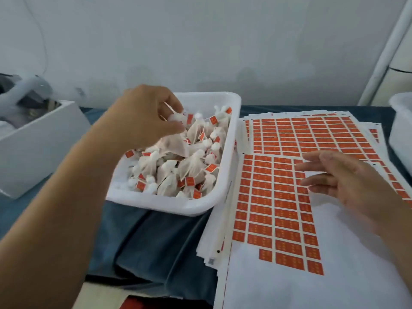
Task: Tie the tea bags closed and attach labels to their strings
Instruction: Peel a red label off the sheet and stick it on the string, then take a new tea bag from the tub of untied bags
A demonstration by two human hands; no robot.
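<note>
- Our left hand (pixel 145 114) hung over the far left part of the white bin (pixel 231 139), its fingers and thumb curled together and pinching a tea bag (pixel 176 139) by its gathered top, so that the bag dangled just above the heap.
- The bin was full of tied bags (pixel 189 168), each a small white mesh pouch with an orange label (pixel 210 167) on its string.
- Our right hand (pixel 347 181) lay over the top label sheet (pixel 278 208), fingers straight and a little apart, gripping nothing; we could not tell whether the fingertips touched the paper.
- That sheet lay just beside the bin on its right, atop a stack of sheets (pixel 312 132); many of its orange labels were already gone from the lower and right parts.
- All of it sat on a blue cloth (pixel 145 241).
- A white box (pixel 33 148) stood at the left, well apart from the bin.
</note>
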